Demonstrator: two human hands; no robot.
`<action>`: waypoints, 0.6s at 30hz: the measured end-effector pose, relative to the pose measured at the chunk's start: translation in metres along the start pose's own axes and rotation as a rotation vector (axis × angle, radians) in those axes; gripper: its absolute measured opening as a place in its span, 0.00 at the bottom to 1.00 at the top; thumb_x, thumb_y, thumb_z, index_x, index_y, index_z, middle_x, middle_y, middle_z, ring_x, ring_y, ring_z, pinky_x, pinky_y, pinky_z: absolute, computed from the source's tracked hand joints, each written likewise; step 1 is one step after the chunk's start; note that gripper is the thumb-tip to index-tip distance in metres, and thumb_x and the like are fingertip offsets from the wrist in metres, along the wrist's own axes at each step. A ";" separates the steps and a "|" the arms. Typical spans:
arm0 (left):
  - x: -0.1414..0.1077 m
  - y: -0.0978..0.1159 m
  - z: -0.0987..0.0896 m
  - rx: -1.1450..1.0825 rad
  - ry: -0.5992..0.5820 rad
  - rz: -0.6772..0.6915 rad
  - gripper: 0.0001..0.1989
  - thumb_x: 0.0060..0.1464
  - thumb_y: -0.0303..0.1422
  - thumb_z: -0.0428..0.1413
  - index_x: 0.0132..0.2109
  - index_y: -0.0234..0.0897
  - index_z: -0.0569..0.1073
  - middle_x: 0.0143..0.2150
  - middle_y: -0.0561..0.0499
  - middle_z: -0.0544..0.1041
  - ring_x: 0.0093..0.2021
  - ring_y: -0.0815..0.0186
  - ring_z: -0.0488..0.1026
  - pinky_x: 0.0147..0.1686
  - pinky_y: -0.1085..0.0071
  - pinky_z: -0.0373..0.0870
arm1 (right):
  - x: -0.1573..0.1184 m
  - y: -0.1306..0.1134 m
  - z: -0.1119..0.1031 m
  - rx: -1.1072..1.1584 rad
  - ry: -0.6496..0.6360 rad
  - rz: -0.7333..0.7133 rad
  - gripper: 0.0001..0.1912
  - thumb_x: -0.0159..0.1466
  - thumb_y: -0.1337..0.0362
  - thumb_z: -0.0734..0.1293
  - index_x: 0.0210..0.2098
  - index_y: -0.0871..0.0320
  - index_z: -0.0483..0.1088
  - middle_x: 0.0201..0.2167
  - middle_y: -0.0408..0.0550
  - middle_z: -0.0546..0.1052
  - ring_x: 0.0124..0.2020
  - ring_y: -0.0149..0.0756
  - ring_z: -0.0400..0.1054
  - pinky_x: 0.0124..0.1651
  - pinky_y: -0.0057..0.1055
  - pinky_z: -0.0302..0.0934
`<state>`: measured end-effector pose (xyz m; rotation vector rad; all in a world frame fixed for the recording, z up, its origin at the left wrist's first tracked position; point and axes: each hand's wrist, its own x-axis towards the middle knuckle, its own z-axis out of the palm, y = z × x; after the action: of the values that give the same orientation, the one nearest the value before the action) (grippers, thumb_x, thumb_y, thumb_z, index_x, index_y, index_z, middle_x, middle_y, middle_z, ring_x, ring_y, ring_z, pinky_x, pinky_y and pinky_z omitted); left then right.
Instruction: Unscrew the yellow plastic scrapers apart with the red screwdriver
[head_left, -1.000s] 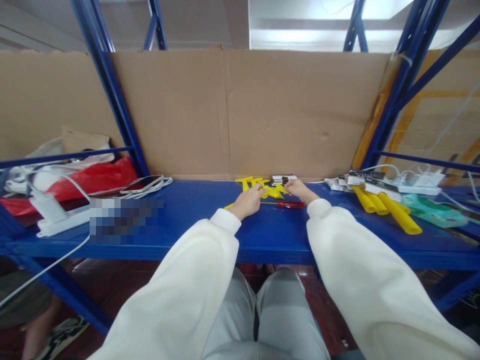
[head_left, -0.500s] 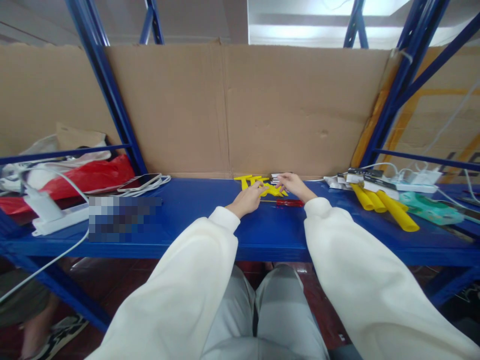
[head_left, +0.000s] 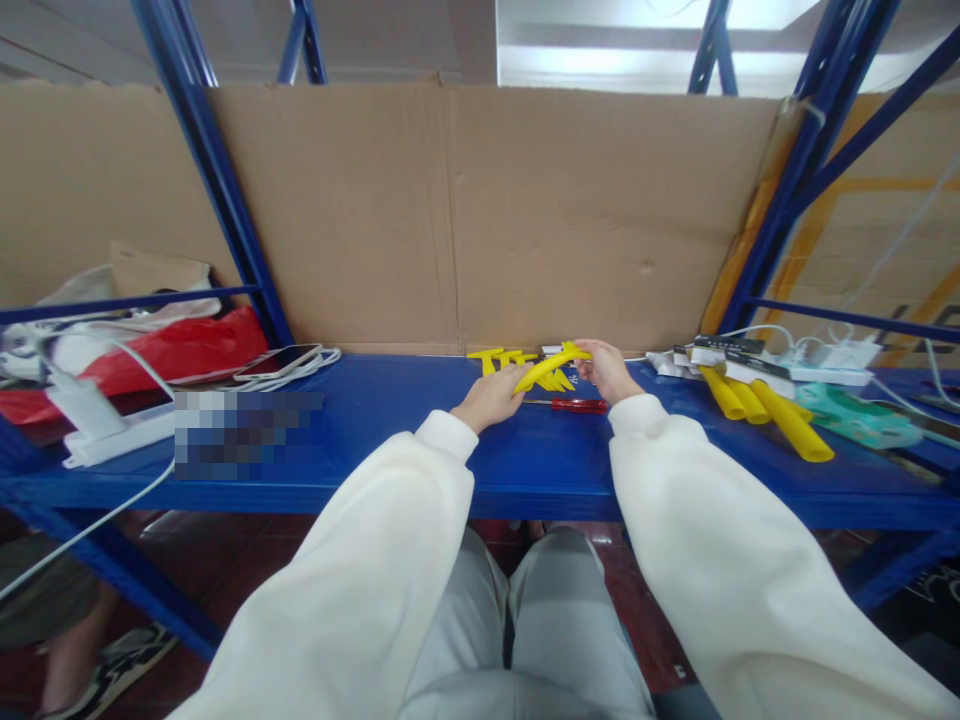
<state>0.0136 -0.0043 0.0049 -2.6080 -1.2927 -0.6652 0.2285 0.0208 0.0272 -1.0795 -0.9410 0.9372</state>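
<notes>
My left hand (head_left: 491,396) is closed around the thick lower end of a yellow plastic handle (head_left: 546,370). My right hand (head_left: 606,371) pinches the other end of it, where it narrows to a T-shaped head. The handle is held slantwise just above the tabletop. Behind and beneath it lie several yellow T-shaped pieces (head_left: 487,358) and small flat yellow parts (head_left: 555,382). A screwdriver with a clear red handle (head_left: 579,406) rests on the blue tabletop (head_left: 397,420) in front of these, below my hands.
At right lie several yellow tubes (head_left: 791,422), small black-and-white boxes (head_left: 739,358) and a green plastic package (head_left: 862,415). Left are a white power strip (head_left: 124,440), a red bag (head_left: 187,350) and a phone with a cable (head_left: 277,363). Cardboard (head_left: 540,220) stands behind, between blue posts.
Both hands, which were over the yellow pile, now have the yellow handle lifted between them. My right hand has moved slightly right.
</notes>
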 end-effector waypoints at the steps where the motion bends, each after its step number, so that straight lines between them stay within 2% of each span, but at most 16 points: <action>1: 0.000 0.001 0.000 0.006 0.001 -0.007 0.27 0.64 0.30 0.53 0.69 0.40 0.65 0.67 0.43 0.71 0.64 0.56 0.71 0.63 0.60 0.68 | 0.001 -0.002 -0.002 0.031 0.073 0.007 0.08 0.65 0.73 0.62 0.38 0.60 0.73 0.14 0.38 0.66 0.14 0.26 0.57 0.17 0.21 0.50; 4: 0.000 0.002 -0.002 -0.004 0.000 -0.015 0.26 0.65 0.32 0.53 0.68 0.39 0.67 0.65 0.43 0.73 0.63 0.57 0.72 0.62 0.62 0.69 | 0.003 -0.005 -0.008 0.106 0.194 0.048 0.07 0.65 0.72 0.62 0.39 0.60 0.72 0.13 0.36 0.63 0.14 0.27 0.54 0.16 0.22 0.48; 7: 0.000 0.004 -0.005 -0.023 -0.013 -0.023 0.26 0.65 0.33 0.53 0.69 0.38 0.67 0.64 0.43 0.74 0.62 0.56 0.73 0.61 0.63 0.69 | 0.007 -0.003 -0.012 0.134 0.218 0.064 0.06 0.65 0.71 0.62 0.37 0.59 0.71 0.13 0.35 0.62 0.14 0.27 0.54 0.16 0.23 0.49; 10: 0.000 0.005 -0.006 -0.038 -0.008 -0.030 0.26 0.65 0.33 0.54 0.68 0.39 0.67 0.63 0.44 0.75 0.61 0.57 0.74 0.61 0.62 0.69 | 0.013 0.001 -0.016 0.103 0.181 0.040 0.04 0.66 0.66 0.63 0.35 0.56 0.69 0.14 0.35 0.62 0.14 0.28 0.55 0.16 0.24 0.50; 14: 0.000 0.006 -0.009 -0.044 0.065 -0.044 0.25 0.66 0.33 0.53 0.69 0.38 0.67 0.66 0.44 0.73 0.63 0.58 0.73 0.60 0.66 0.69 | 0.014 0.001 -0.018 0.110 0.060 -0.057 0.12 0.70 0.53 0.62 0.37 0.54 0.68 0.18 0.38 0.67 0.17 0.29 0.61 0.21 0.24 0.58; 16: 0.001 0.005 -0.013 -0.025 0.120 -0.122 0.25 0.67 0.34 0.52 0.69 0.38 0.66 0.65 0.43 0.73 0.62 0.58 0.73 0.58 0.67 0.69 | 0.011 -0.002 -0.018 0.140 0.009 -0.093 0.15 0.71 0.50 0.59 0.41 0.53 0.69 0.24 0.41 0.74 0.21 0.30 0.67 0.25 0.24 0.63; 18: 0.001 0.003 -0.018 0.016 0.154 -0.266 0.24 0.69 0.36 0.50 0.69 0.38 0.66 0.62 0.42 0.76 0.59 0.57 0.75 0.55 0.67 0.71 | 0.007 -0.004 -0.016 0.141 -0.015 -0.091 0.16 0.72 0.50 0.57 0.43 0.54 0.69 0.31 0.45 0.79 0.24 0.30 0.70 0.28 0.25 0.65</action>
<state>0.0104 -0.0111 0.0210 -2.3397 -1.6006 -0.8730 0.2462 0.0218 0.0290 -0.9047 -0.9146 0.9232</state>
